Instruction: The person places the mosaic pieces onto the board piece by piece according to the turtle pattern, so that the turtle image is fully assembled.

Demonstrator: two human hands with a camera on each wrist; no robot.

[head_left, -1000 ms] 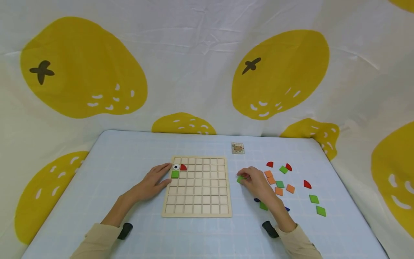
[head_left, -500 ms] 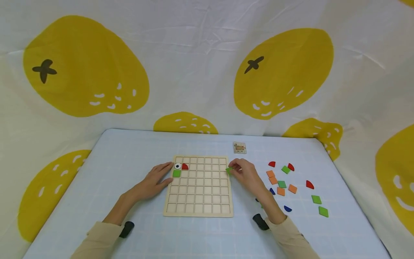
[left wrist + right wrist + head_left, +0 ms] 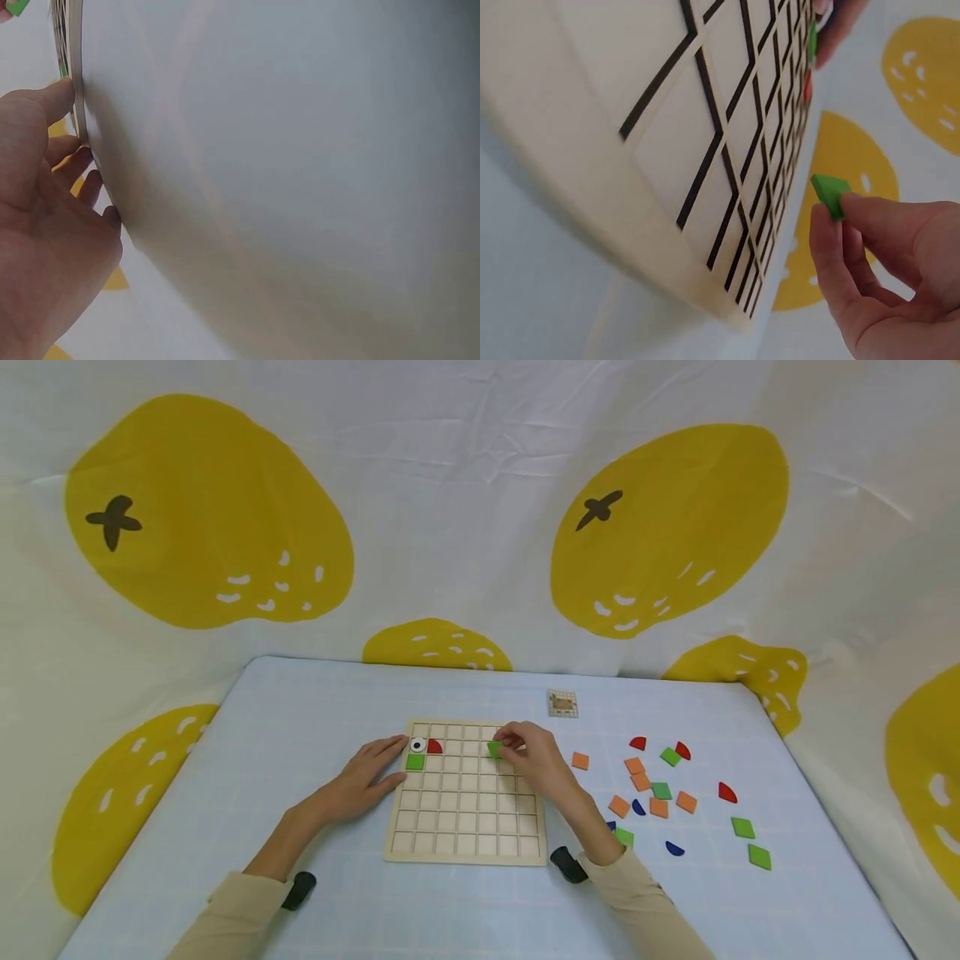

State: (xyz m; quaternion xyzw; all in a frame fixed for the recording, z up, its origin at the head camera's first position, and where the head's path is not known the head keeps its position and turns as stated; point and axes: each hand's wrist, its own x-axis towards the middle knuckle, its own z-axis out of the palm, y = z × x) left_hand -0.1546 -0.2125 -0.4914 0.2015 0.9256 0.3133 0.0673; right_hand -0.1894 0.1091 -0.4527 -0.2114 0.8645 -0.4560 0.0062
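Between thumb and fingertips, my right hand pinches a green square tile, held above the upper right part of a wooden grid board. My left hand touches the board's left edge, its fingers relaxed; the left wrist view shows the fingertips along that edge. In the board's upper left cells sit a white round eye piece with a black dot and a red quarter-circle piece. Directly below the eye piece lies another green square.
Loose pieces lie right of the board: several orange squares, green tiles, red quarter circles and dark blue half circles. A small picture card lies behind the board's right side. A patterned cloth hangs behind the table.
My right hand has carried the green tile leftward from beside the loose pieces to above the board. The left hand has stayed at the board's edge. The view has shifted slightly.
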